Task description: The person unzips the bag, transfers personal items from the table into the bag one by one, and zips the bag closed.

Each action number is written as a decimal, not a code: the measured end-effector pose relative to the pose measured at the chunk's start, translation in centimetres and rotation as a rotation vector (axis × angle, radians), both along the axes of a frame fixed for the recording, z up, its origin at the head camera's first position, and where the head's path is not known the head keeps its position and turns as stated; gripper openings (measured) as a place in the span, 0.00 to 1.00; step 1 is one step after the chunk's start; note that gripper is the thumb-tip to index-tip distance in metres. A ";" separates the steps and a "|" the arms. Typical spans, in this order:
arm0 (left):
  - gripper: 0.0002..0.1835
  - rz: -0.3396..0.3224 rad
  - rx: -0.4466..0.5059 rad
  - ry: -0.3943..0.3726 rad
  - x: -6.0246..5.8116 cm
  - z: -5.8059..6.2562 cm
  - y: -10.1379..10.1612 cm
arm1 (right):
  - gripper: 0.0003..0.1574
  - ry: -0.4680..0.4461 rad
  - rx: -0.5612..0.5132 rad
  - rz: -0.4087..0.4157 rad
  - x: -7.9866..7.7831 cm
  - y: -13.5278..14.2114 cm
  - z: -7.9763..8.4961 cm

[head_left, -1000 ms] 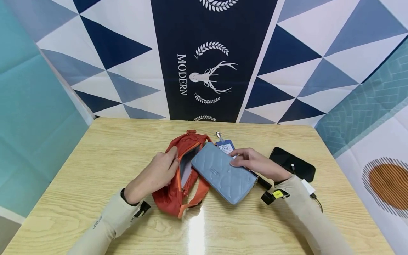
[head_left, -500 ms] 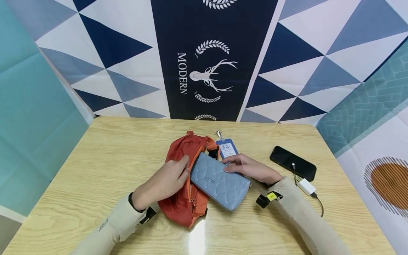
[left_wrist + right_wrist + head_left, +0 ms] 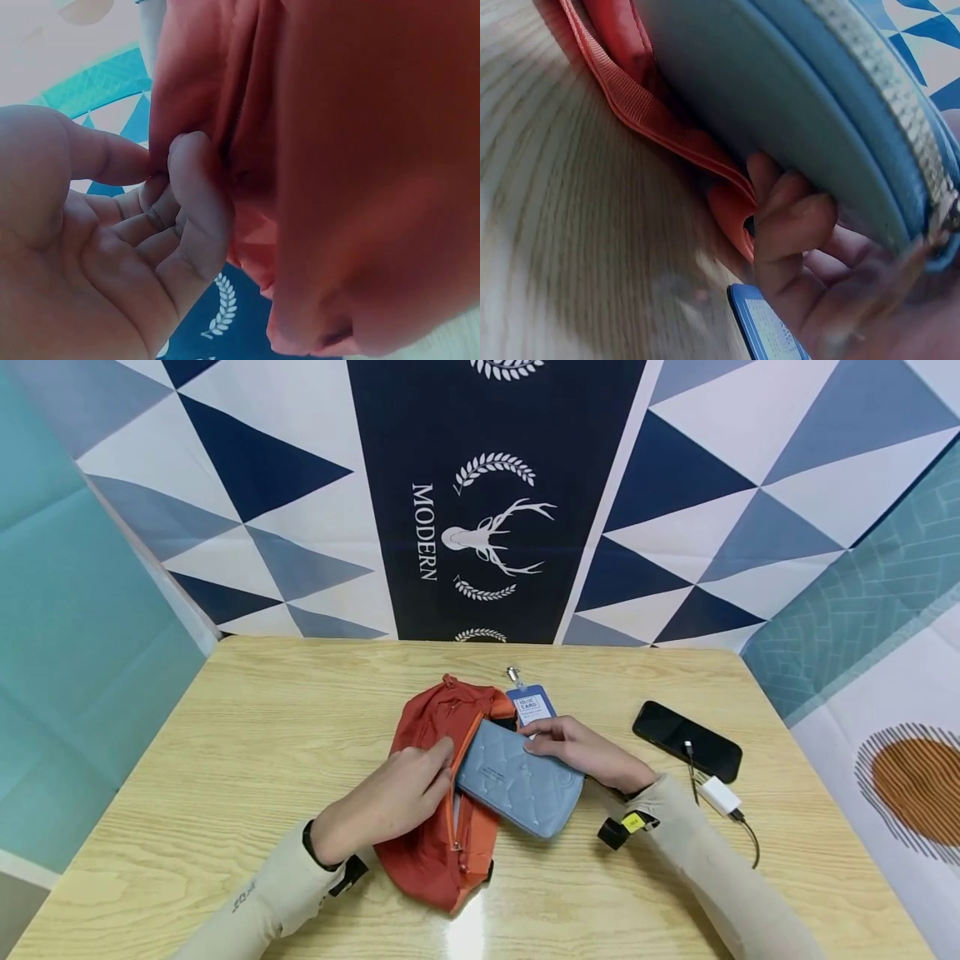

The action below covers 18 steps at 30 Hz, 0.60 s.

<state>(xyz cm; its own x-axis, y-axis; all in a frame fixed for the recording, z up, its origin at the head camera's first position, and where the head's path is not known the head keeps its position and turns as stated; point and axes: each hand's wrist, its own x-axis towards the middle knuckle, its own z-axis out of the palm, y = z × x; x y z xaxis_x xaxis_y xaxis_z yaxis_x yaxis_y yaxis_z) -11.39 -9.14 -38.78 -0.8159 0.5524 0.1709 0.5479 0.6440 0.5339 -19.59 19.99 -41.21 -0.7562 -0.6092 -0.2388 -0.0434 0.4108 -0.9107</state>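
In the head view a red waist bag with orange zip edging lies mid-table, its zip open towards the right. My left hand pinches the edge of its opening between thumb and fingers; the left wrist view shows the red cloth in that pinch. A light blue quilted wallet has its left end inside the opening. My right hand grips the wallet by its far edge, thumb on top. Seen in the right wrist view, the fingers curl under the wallet, near its zip.
Behind the right hand lies a blue ID card holder with a metal clip. A black phone sits further right, beside a white adapter with a dark cable. An orange strap runs under the wallet.
The wallet has moved left, its end going into the bag's opening, with my right hand holding it. My left hand has drawn the bag's edge rightward and slightly nearer, over the wallet's end.
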 end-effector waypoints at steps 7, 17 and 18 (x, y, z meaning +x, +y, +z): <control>0.05 -0.014 0.034 -0.018 0.0 -0.2 0.3 | 0.27 0.007 -0.003 0.000 0.3 -0.5 -0.2; 0.07 -0.053 -0.041 0.023 0.0 -0.6 0.6 | 0.19 -0.048 -0.021 0.046 0.5 -0.5 -0.5; 0.08 -0.054 -0.036 0.019 0.0 -0.6 0.6 | 0.19 -0.045 -0.016 0.063 0.4 -0.5 -0.5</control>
<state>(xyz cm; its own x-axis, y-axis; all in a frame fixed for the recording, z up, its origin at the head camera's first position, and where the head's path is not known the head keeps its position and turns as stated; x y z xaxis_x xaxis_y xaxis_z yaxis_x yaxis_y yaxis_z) -11.37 -8.58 -39.38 -0.7818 0.6012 0.1655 0.5919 0.6321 0.5001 -19.16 19.48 -41.73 -0.7050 -0.6590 -0.2619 -0.0271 0.3941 -0.9187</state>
